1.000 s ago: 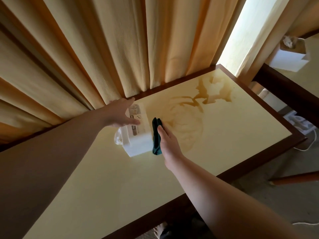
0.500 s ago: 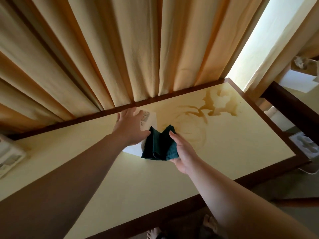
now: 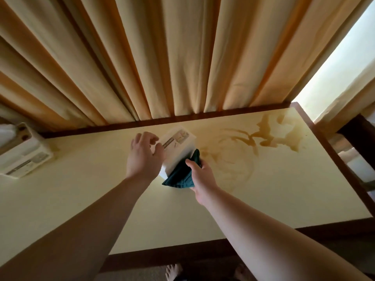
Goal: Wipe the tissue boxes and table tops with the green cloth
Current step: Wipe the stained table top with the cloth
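A white tissue box [image 3: 178,145] stands tilted on the cream table top [image 3: 263,189], near its back edge. My left hand [image 3: 143,157] holds the box's left side, its fingers curled round the edge. A folded dark green cloth [image 3: 180,176] lies against the box's near right face, gripped and pressed there by my right hand [image 3: 200,175]. The cloth's lower corner touches the table. A second white tissue box [image 3: 24,153] lies at the table's far left.
Brownish wet streaks [image 3: 269,136] cover the table's back right part. A dark wood rim [image 3: 328,147] frames the top. Orange curtains [image 3: 162,57] hang right behind the table. Another dark table [image 3: 357,128] stands to the right. My bare feet [image 3: 172,272] show below the front edge.
My right hand has slid the cloth down the box's near face toward the table. My left hand has shifted to the box's left edge, and the box now tilts.
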The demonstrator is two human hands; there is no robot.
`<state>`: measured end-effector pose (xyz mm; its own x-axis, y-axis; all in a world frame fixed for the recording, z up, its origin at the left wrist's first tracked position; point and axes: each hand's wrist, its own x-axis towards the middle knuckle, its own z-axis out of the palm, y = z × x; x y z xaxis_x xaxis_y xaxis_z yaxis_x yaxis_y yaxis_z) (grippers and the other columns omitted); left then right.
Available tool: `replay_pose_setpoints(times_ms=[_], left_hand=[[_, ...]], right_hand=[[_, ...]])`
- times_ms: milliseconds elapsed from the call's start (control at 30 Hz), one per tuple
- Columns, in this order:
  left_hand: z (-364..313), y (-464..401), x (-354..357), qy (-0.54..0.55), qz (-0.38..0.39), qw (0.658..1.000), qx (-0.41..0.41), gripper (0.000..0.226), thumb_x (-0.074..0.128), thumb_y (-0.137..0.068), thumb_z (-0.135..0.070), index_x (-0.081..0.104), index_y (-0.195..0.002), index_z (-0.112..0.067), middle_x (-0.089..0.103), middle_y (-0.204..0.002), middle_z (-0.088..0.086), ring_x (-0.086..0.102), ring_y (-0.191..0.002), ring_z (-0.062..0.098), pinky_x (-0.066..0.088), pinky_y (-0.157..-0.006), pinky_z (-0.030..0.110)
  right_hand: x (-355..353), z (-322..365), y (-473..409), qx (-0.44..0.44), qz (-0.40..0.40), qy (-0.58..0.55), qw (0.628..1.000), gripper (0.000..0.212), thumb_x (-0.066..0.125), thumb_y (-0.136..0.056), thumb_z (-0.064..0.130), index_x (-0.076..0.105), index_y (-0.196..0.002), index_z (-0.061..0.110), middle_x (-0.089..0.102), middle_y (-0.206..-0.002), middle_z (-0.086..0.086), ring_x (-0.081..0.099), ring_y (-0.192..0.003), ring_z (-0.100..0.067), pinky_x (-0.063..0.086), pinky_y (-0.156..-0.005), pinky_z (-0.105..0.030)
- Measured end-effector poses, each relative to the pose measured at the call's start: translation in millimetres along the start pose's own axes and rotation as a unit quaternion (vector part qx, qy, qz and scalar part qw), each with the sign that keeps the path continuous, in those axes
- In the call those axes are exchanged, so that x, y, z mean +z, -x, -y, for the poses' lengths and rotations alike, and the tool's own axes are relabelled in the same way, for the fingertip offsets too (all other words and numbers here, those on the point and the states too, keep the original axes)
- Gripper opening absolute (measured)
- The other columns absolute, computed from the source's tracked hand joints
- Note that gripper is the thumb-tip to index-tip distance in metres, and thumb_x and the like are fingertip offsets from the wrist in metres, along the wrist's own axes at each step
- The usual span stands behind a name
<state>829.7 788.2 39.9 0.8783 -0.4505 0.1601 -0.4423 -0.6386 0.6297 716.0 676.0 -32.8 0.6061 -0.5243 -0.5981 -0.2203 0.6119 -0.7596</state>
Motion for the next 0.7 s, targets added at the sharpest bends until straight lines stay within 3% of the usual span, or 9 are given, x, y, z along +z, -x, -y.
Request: replay_pose_setpoints(times_ms=[100,200,267,333,400,533,700], left_hand=[[24.4,26.6,11.3,0.121,-0.064,0.964,-0.228,0.014,0.041,-0.092,-0.020,0.054,-0.094,-0.017,0.061,-0.096,0.002,0.057,-0.083,0.019,0.044,-0.066,0.037],[49.2,40.7,27.6,0.197,-0.009,0.916,-0.348,0.020,0.038,-0.071,-0.028,0.054,-0.078,-0.018,0.067,-0.082,0.004,0.061,-0.074,0.031,0.049,-0.069,0.040],[56.2,47.0,40.1,0.231,0.085,0.898,-0.365,0.026,0.048,-0.062,-0.033,0.058,-0.078,-0.016,0.064,-0.079,0.001,0.058,-0.074,0.026,0.049,-0.073,0.039],[50.0,53.4,43.2,0.265,0.147,0.881,-0.362,0.030,0.064,-0.066,-0.027,0.064,-0.090,-0.009,0.067,-0.085,0.001,0.060,-0.080,0.023,0.055,-0.082,0.040],[48.2,56.9,45.4,0.269,0.166,0.882,-0.350,0.034,0.077,-0.078,-0.016,0.063,-0.109,-0.011,0.072,-0.097,-0.001,0.066,-0.087,0.017,0.056,-0.082,0.035],[49.4,61.7,51.4,0.265,0.224,0.879,-0.328,0.058,0.092,-0.068,-0.026,0.060,-0.114,-0.014,0.077,-0.103,0.000,0.074,-0.094,0.020,0.061,-0.084,0.038],[37.3,73.7,56.3,0.208,0.233,0.908,-0.281,0.023,0.084,-0.084,-0.016,0.069,-0.101,-0.014,0.077,-0.093,0.002,0.075,-0.087,0.019,0.062,-0.080,0.035]], right_hand=[[-2.1,-4.4,-4.2,0.004,-0.011,-0.007,1.000,0.026,0.068,-0.098,0.024,0.061,-0.122,0.031,0.070,-0.118,-0.001,0.067,-0.108,-0.023,0.057,-0.098,-0.048],[-1.8,-10.1,-10.2,0.007,-0.031,0.000,1.000,0.032,0.069,-0.097,0.021,0.060,-0.127,0.027,0.069,-0.118,-0.003,0.067,-0.109,-0.027,0.057,-0.098,-0.052],[-1.1,-12.9,-13.2,0.012,-0.048,0.010,0.999,0.034,0.070,-0.096,0.023,0.060,-0.128,0.026,0.070,-0.117,-0.004,0.068,-0.107,-0.028,0.058,-0.097,-0.053],[-1.4,-15.5,-15.4,0.009,-0.055,0.026,0.998,0.034,0.069,-0.093,0.026,0.061,-0.127,0.025,0.071,-0.117,-0.005,0.069,-0.107,-0.029,0.058,-0.096,-0.054],[-3.8,-17.0,-15.7,0.002,-0.055,0.046,0.997,0.030,0.066,-0.093,0.026,0.064,-0.123,0.026,0.072,-0.115,-0.003,0.070,-0.106,-0.027,0.059,-0.095,-0.054],[-13.1,-16.2,-10.1,-0.015,-0.044,0.084,0.995,0.018,0.062,-0.094,0.022,0.067,-0.108,0.032,0.074,-0.110,0.000,0.071,-0.104,-0.026,0.059,-0.094,-0.053],[-29.9,-14.6,7.9,-0.038,-0.015,0.152,0.988,0.020,0.059,-0.098,0.020,0.069,-0.107,0.034,0.073,-0.109,0.000,0.068,-0.105,-0.026,0.058,-0.095,-0.051]])
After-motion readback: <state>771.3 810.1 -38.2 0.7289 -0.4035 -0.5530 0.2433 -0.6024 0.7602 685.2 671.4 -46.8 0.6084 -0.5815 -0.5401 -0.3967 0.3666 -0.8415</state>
